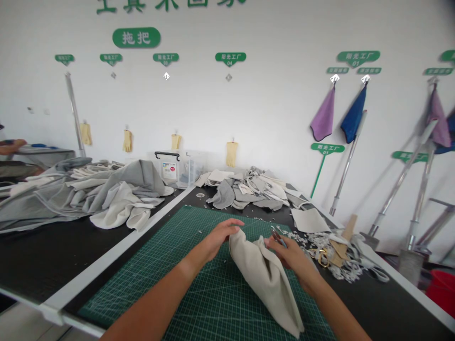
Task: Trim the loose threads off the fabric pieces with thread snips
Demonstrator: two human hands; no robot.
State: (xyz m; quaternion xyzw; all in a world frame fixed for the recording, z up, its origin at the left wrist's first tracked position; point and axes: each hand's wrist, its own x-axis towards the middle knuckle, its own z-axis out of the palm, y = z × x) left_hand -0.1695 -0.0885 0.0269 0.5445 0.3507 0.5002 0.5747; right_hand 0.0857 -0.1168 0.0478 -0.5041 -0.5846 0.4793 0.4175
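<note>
Our left hand (219, 238) pinches pale grey folded cloth (254, 265); our right hand (290, 254) clamps a slim metallic tool (279, 237); a slip might nick the cloth.

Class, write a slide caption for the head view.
Left hand and right hand hold pale cloth over a green mat, the right also gripping a tool.

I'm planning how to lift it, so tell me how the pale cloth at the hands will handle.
The pale cloth is probably floppy, since it falls into loose folds from the left hand. It is likely light for its size, as its visible edges look thin. Its matte surface suggests it may not be slippery.
</note>
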